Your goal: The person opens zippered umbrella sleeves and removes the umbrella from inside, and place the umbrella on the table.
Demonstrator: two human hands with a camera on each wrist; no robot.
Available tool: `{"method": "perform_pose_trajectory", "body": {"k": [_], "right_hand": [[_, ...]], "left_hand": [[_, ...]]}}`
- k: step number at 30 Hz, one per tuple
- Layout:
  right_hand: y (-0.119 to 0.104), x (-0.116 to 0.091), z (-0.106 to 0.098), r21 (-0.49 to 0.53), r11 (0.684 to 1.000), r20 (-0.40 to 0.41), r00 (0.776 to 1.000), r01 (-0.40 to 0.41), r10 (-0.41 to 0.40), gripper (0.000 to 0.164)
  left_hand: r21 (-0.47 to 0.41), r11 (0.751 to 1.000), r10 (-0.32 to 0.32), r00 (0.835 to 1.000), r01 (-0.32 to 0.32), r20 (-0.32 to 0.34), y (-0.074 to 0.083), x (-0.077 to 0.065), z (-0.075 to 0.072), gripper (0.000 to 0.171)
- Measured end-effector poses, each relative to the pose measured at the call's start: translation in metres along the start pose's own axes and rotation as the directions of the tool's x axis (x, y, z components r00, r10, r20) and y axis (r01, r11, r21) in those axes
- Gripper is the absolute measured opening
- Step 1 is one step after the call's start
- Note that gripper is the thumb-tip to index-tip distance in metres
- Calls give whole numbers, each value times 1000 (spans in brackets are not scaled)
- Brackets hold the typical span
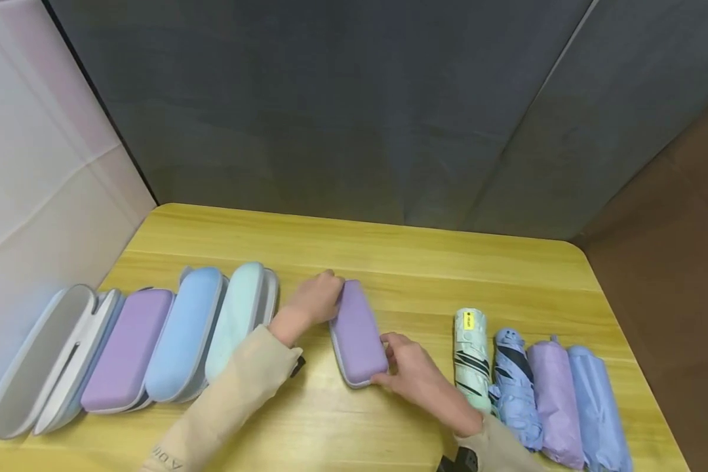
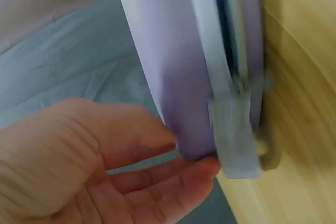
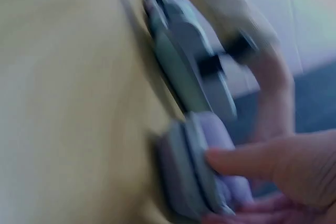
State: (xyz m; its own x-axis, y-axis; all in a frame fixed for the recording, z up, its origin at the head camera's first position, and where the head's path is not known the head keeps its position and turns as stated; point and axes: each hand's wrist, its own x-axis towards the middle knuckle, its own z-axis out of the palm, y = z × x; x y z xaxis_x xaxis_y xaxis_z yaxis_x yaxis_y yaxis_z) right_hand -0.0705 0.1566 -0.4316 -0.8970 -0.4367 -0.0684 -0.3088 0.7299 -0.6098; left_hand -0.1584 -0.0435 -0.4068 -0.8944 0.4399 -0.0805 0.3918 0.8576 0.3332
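A purple zip case [image 1: 360,334] lies mid-table between the two hands, its long side pointing away from me. My left hand [image 1: 315,298] holds its far end; in the left wrist view, thumb and fingers pinch the purple case [image 2: 178,61] beside a pale fabric tab [image 2: 236,140]. At the near right corner my right hand [image 1: 415,373] grips it, thumb on the front end and fingers along the right side. The right wrist view shows that thumb on the rim of the case [image 3: 184,166], partly blurred.
To the left stand a wide-open light-blue case with grey lining [image 1: 41,367], another purple case [image 1: 130,351], a blue case [image 1: 185,334] and a mint case [image 1: 234,321]. Folded umbrellas line the right: mint [image 1: 472,354], patterned blue [image 1: 516,387], purple [image 1: 557,400] and plain blue [image 1: 598,406].
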Motion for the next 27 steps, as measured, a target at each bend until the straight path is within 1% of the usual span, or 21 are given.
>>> {"method": "perform_pose_trajectory", "body": {"k": [2,3,6,7,9,12,14,15,16,18,20,22,23,25,27], "right_hand": [[-9,-3,11,18,999,-53,998,-43,43,57],[-13,-4,15,16,999,-78,996,-48,49,55],[-19,-5,25,14,999,-124,992,-36,37,51],[-20,-5,26,15,1000,-128,991,-24,26,50],[-18,-5,25,38,999,-119,993,11,-6,48],[-11,-4,13,87,996,-55,998,14,-10,42],[-4,-2,2,87,996,-22,1000,3,-1,36],[-1,0,-3,78,997,-10,1000,-11,12,33],[1,1,-7,65,997,-1,1000,-29,29,31],[6,5,-12,30,999,-29,999,-36,37,25],[7,10,-12,26,999,-78,996,-31,32,22],[7,15,-8,42,999,-131,991,-13,18,21],[6,18,-5,48,999,-157,988,3,5,21],[4,25,1,66,997,-193,981,27,-14,22],[1,31,7,69,997,-217,976,37,-22,25]], "left_hand": [[-20,1000,10,1000,-10,-21,3,5,3,18],[-33,999,15,999,-16,-32,5,7,5,20],[-58,998,19,997,-24,-72,12,8,11,31],[-59,998,14,997,-19,-82,14,7,13,36],[-43,999,-7,995,2,-103,20,3,19,52],[-16,996,-86,989,85,-117,29,-8,28,81],[-3,988,-157,981,157,-110,35,-16,34,98],[-3,982,-189,976,190,-110,37,-20,35,104],[-10,976,-218,970,218,-105,40,-22,37,108],[-52,964,-263,960,259,-93,41,-26,39,112],[-144,950,-291,953,277,-81,38,-30,38,110],[-264,922,-308,949,281,-66,31,-34,36,104],[-343,897,-316,947,280,-55,27,-37,34,99],[-484,834,-324,945,266,-39,18,-42,30,88],[-605,755,-339,940,254,-27,9,-47,29,77]]}}
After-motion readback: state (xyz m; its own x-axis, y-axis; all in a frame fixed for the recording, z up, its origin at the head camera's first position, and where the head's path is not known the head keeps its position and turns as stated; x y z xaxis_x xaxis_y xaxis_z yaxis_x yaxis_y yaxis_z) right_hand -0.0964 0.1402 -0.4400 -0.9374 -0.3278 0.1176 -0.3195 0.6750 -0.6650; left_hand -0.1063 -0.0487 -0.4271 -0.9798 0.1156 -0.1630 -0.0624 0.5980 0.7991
